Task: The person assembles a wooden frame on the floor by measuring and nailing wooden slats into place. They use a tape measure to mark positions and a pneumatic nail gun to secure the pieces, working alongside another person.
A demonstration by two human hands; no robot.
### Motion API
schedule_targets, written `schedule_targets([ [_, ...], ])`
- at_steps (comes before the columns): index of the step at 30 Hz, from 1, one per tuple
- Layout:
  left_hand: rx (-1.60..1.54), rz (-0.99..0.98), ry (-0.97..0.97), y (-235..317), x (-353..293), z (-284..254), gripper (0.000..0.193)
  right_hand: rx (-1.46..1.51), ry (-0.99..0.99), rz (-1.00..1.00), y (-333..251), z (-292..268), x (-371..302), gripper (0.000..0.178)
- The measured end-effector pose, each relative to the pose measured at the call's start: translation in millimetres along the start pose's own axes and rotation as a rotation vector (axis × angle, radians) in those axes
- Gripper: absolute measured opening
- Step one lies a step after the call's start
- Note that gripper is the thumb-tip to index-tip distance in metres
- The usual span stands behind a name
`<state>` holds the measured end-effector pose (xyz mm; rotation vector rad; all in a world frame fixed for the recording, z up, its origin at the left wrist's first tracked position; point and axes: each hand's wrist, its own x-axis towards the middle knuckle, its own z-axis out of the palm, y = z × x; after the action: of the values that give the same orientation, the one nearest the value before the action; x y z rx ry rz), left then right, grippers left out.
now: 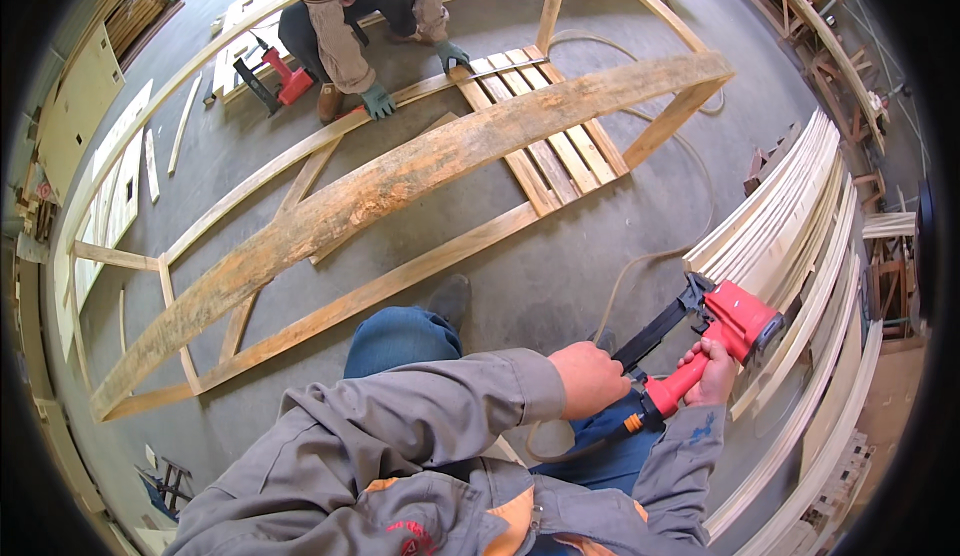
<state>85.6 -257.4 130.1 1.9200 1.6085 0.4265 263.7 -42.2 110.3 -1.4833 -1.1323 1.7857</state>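
Note:
My right hand [712, 372] is wrapped round the red handle of an air nail gun [735, 321], held tilted over my right leg. Closed at the rear end of the gun's long black magazine [652, 338] is my left hand [588, 381], with its fingertips partly hidden. An air hose [600, 445] runs from the orange fitting at the handle's base. In front of me lies a large wooden frame [390, 191] of long rails and short uprights. Several slats [555, 151] cross its right part.
Opposite me a co-worker in green gloves [379, 102] crouches, both hands at the frame's far rail. Another red nail gun [290, 78] stands beside them. Long wooden strips [790, 216] are stacked on my right. A pale hose [655, 256] trails across the floor.

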Motion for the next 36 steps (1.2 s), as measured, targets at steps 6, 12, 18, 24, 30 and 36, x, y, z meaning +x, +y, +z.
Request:
schedule_targets([
  [6,-0.011,0.007,-0.005,-0.5,2.6,3.5,0.018,-0.027,-0.001,-0.020,-2.3,-1.1,-0.8,0.007],
  [12,0.001,-0.009,-0.015,0.0,5.3,5.9,0.019,-0.020,-0.017,-0.014,-0.2,-6.7,3.3,0.008],
  [18,0.007,0.000,-0.027,-1.8,7.8,11.1,0.021,-0.013,0.000,-0.008,1.1,-11.5,4.4,0.008],
  [24,0.037,0.007,-0.032,-0.9,8.6,14.4,0.022,-0.025,-0.004,-0.006,0.1,-14.8,4.0,0.006],
  [30,0.043,0.004,-0.026,-0.7,7.9,12.4,0.021,-0.009,-0.009,-0.010,0.0,-12.1,3.8,0.006],
  [36,0.032,0.001,-0.023,-0.6,8.0,10.4,0.021,-0.009,0.001,-0.021,-1.0,-11.8,3.5,0.006],
])
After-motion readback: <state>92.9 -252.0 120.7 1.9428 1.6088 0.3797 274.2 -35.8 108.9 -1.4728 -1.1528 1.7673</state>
